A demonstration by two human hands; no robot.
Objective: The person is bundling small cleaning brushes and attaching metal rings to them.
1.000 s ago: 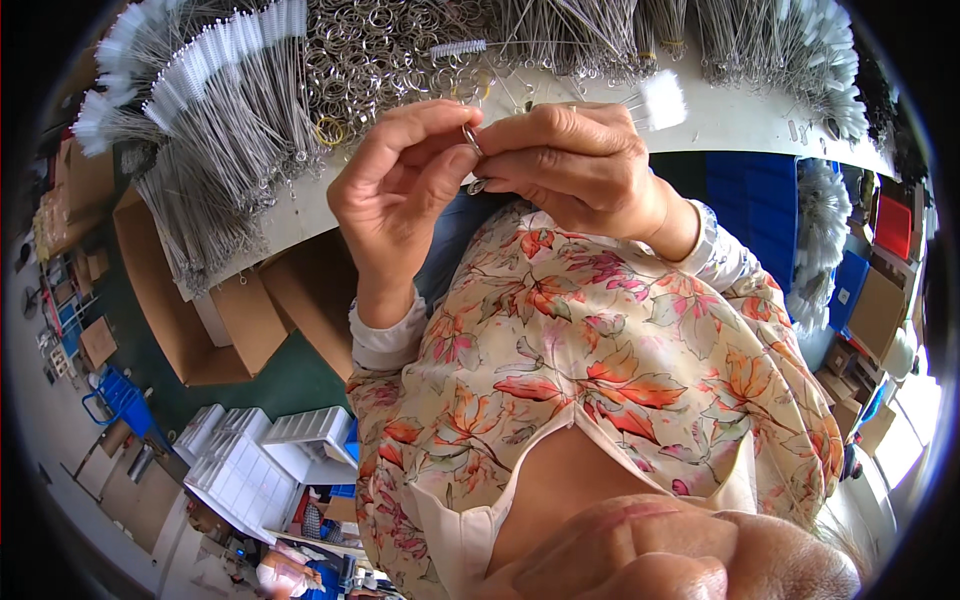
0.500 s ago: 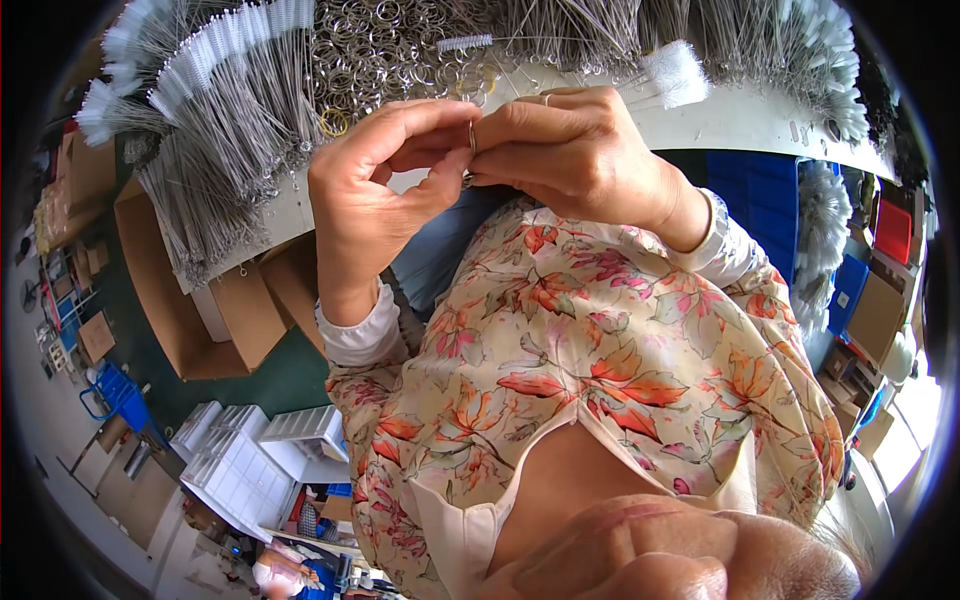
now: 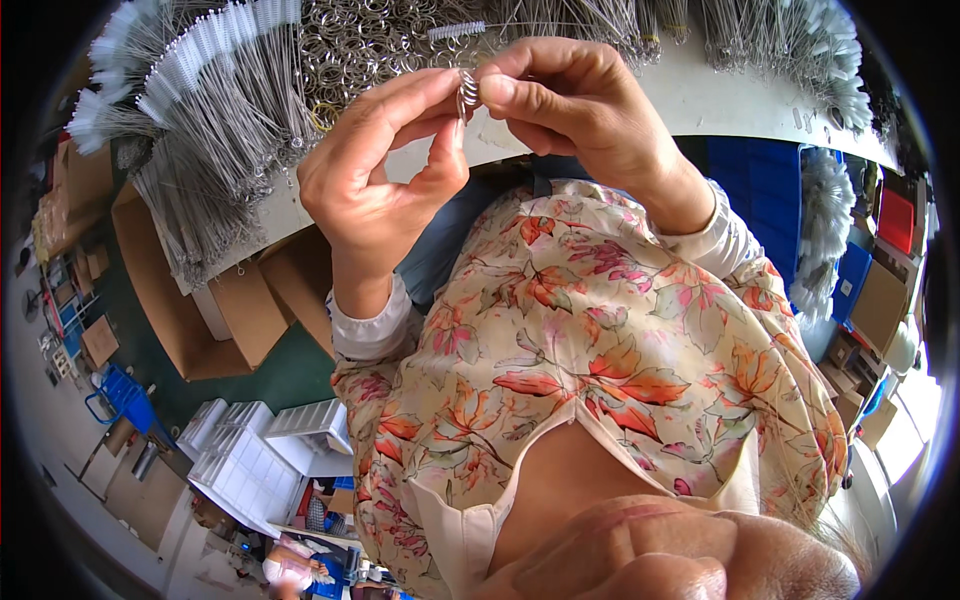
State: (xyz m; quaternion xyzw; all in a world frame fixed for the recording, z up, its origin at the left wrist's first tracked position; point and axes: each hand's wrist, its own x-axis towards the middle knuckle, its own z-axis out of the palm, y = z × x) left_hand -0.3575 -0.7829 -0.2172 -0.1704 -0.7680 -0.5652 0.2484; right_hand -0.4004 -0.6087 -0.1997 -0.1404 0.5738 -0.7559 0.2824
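Observation:
My left hand point(image 3: 375, 180) is raised above the near edge of the table, its thumb and fingertips pinching a few small silver metal rings point(image 3: 467, 92). Against the other side of these rings press the thumb and forefinger of my right hand point(image 3: 585, 110); its remaining fingers are curled beneath. The rings stand side by side between the fingertips, and their exact number is hard to make out. Just beyond the hands lies a heap of loose metal rings point(image 3: 365, 45), with one small white-bristled brush point(image 3: 456, 31) on top of it.
Bundles of wire-handled brushes point(image 3: 225, 100) cover the left of the white table point(image 3: 715, 105); more brushes point(image 3: 815, 60) lie at the right. Open cardboard boxes point(image 3: 210, 320) stand below on the left. A blue bin point(image 3: 745, 200) is at the right, beside hanging white brushes point(image 3: 826, 230).
Both hands have moved up and away from my body, and the rings between them now show more plainly. A white brush bundle beyond my right hand is no longer seen there.

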